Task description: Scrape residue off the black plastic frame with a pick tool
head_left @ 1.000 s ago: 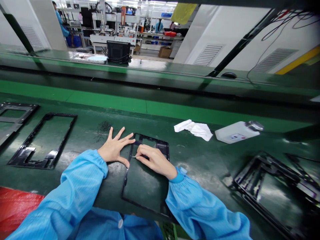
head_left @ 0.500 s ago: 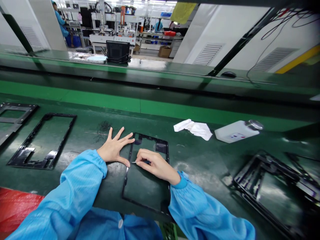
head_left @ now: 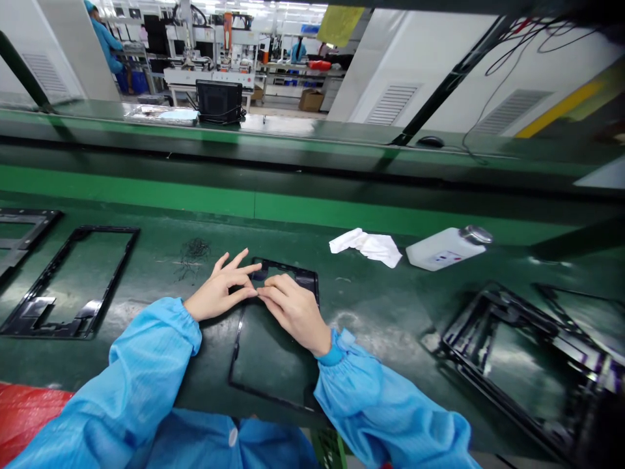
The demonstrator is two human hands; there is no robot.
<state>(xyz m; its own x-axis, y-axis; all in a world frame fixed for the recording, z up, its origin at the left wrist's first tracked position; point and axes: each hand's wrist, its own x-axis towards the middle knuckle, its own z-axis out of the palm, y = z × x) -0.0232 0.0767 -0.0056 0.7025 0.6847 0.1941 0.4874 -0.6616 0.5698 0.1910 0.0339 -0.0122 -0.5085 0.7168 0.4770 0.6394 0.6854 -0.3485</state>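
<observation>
A thin black rectangular frame (head_left: 307, 280) lies on the green worktop under my hands. My left hand (head_left: 215, 293) is over its upper left side, thumb and index finger pinched together and the other fingers stretched out. Against those fingertips, my right hand (head_left: 297, 314) also pinches, its fingers closed above the frame's left edge. Whatever sits between the fingertips is too small or hidden to name. A small tangle of thin black strands (head_left: 194, 253) lies just beyond my left hand.
Another black frame (head_left: 129, 251) and a grey-black frame (head_left: 36, 236) lie at left. Crumpled white tissue (head_left: 375, 247) and a white bottle with a metal cap (head_left: 442, 251) are at the back right. Stacked black frames (head_left: 469, 332) stand right; red sheeting (head_left: 29, 413) is at lower left.
My left hand has drawn its spread thumb and index finger together. My right hand has moved up the frame's left edge to meet them; the small pale strip it held is now hidden.
</observation>
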